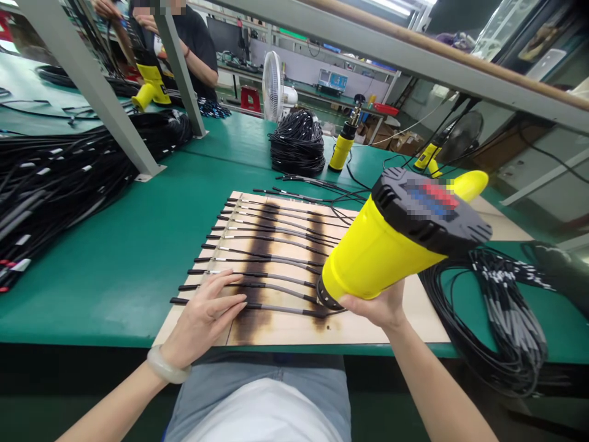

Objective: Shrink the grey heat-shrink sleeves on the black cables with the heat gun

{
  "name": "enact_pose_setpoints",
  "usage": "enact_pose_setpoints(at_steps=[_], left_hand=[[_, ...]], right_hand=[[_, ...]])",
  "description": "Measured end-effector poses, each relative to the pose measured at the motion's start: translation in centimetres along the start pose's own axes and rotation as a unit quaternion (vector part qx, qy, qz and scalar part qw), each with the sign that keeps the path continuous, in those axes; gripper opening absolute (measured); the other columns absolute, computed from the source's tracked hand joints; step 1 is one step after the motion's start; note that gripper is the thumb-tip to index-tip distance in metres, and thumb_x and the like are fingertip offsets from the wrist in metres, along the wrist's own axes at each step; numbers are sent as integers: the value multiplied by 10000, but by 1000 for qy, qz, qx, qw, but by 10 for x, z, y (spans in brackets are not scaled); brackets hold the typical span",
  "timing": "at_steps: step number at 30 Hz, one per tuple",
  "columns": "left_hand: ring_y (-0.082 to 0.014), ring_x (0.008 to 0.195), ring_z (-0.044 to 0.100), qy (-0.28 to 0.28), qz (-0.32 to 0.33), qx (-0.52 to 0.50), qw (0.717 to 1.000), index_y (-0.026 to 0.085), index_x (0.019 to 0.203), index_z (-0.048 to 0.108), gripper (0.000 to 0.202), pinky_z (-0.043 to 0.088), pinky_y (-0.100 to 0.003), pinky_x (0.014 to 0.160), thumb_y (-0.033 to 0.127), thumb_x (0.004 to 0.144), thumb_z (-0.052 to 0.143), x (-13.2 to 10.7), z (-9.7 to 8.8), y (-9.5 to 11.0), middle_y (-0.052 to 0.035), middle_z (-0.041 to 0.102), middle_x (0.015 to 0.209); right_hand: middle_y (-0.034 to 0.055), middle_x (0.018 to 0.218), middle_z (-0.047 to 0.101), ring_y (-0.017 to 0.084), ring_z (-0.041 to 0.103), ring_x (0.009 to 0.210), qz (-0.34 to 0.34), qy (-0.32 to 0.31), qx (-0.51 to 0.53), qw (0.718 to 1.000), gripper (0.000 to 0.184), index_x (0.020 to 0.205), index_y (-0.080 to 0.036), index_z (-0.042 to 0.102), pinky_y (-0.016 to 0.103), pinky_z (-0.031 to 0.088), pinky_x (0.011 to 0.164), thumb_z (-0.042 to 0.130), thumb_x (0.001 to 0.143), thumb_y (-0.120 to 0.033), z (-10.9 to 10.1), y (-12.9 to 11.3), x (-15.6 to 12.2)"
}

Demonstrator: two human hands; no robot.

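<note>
My right hand (380, 307) grips a yellow heat gun (380, 252) with a black end cap. Its dark nozzle (327, 296) points down at the near cables, over the right-hand scorched band. Several black cables with grey sleeves lie side by side across a scorched wooden board (368, 331). My left hand (209, 310) rests over the left ends of the nearest cables, its fingers stretched out toward the nearest grey-sleeved cable (280, 309). A pale bangle (168, 366) is on the left wrist. The heat gun's handle is mostly hidden behind its body.
Bundled black cables lie left (69, 166) and right (510, 319). A cable coil (298, 142) and another heat gun (342, 147) stand behind the board. A grey metal post (99, 92) and crossbar (414, 55) frame the green table (115, 264). A co-worker (197, 49) is at the far left.
</note>
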State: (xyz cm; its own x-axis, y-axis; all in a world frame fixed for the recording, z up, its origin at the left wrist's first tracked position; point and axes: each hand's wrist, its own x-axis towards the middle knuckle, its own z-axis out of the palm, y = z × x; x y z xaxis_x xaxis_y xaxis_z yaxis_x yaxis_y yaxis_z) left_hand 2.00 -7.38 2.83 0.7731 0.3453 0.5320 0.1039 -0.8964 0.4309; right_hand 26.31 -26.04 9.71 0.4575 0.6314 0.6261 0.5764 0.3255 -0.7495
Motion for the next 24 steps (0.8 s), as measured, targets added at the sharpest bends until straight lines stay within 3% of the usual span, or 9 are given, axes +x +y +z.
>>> enact_pose_setpoints(at_steps=[3, 8, 19, 24], left_hand=[[-250, 1187, 489, -6, -5, -3, 1000, 249, 889, 691, 193, 450, -436, 965, 185, 870, 510, -2, 2, 1, -58, 592, 1173], [-257, 1182, 493, -18, -16, -14, 1000, 248, 883, 697, 186, 445, -455, 978, 244, 875, 511, -3, 8, 1, -56, 582, 1196], [-249, 1175, 494, -24, -6, 2, 1000, 265, 899, 693, 184, 439, -457, 980, 222, 869, 516, 1, 9, -1, -49, 589, 1185], [-249, 1208, 461, -32, -7, -9, 999, 254, 921, 689, 186, 421, -456, 1002, 215, 875, 512, 0, 13, 1, -54, 568, 1215]], right_hand=[[10, 717, 709, 222, 679, 614, -6, -8, 3, 1000, 292, 796, -234, 644, 319, 598, 558, 818, 586, -338, 0, 0, 1], [16, 787, 707, 239, 687, 697, -7, 19, 15, 1000, 406, 884, -235, 627, 343, 605, 626, 838, 550, -329, 2, 2, 2], [13, 745, 718, 235, 686, 643, -1, 1, -14, 1000, 314, 819, -245, 648, 340, 603, 568, 812, 582, -371, -2, 2, -1], [20, 783, 702, 245, 682, 700, -13, 23, -22, 999, 397, 861, -241, 628, 350, 599, 599, 834, 548, -370, -4, 4, -1]])
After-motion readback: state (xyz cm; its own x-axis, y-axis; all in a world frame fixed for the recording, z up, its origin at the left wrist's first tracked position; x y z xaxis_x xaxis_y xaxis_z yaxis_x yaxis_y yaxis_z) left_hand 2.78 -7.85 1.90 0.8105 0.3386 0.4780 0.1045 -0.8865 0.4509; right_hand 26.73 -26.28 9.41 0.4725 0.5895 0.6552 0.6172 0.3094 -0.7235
